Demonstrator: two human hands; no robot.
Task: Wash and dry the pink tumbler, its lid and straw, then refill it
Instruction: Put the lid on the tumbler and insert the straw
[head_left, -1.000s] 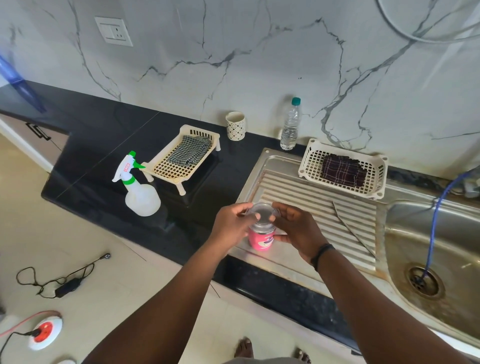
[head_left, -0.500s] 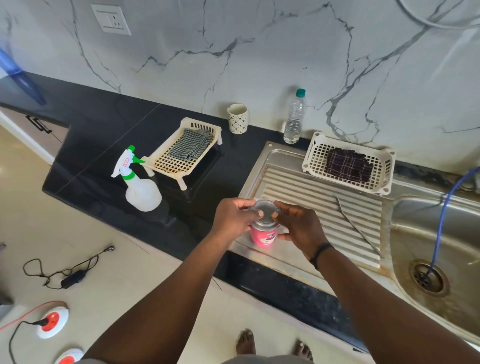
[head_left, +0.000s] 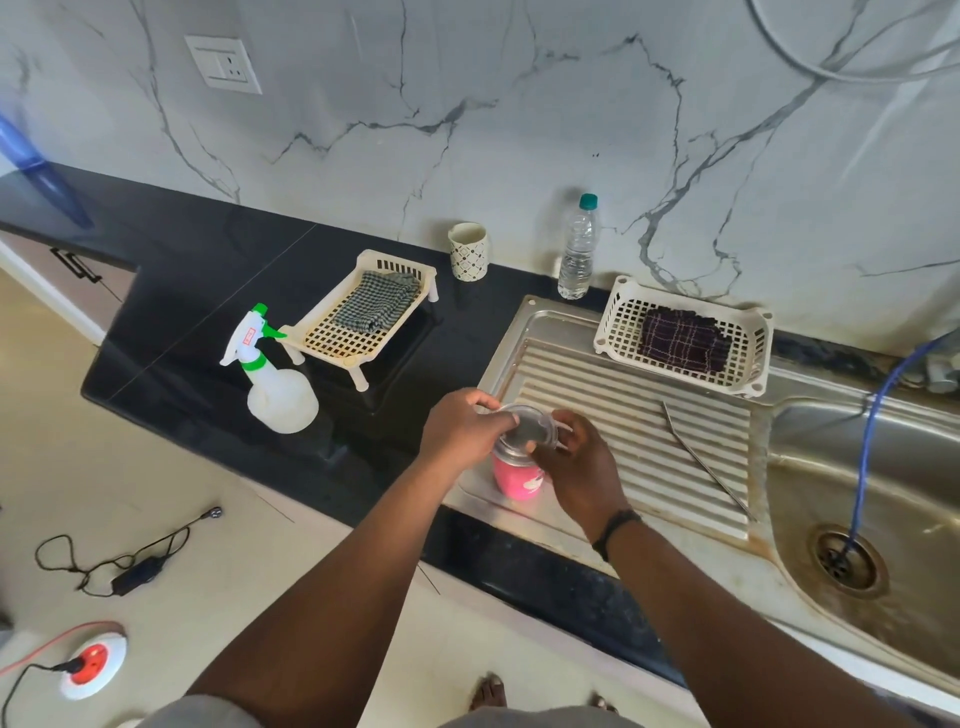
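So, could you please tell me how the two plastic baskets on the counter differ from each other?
The cream basket stands on short legs on the black countertop and holds a green checked cloth; the white basket sits on the steel drainboard, leaning on its raised edge, and holds a dark maroon checked cloth. Both are shallow, rectangular and lattice-sided, each with one folded cloth.

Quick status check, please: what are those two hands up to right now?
Left hand and right hand both gripping clear lid atop pink tumbler. Metal straw lies apart on drainboard. Nothing blocking.
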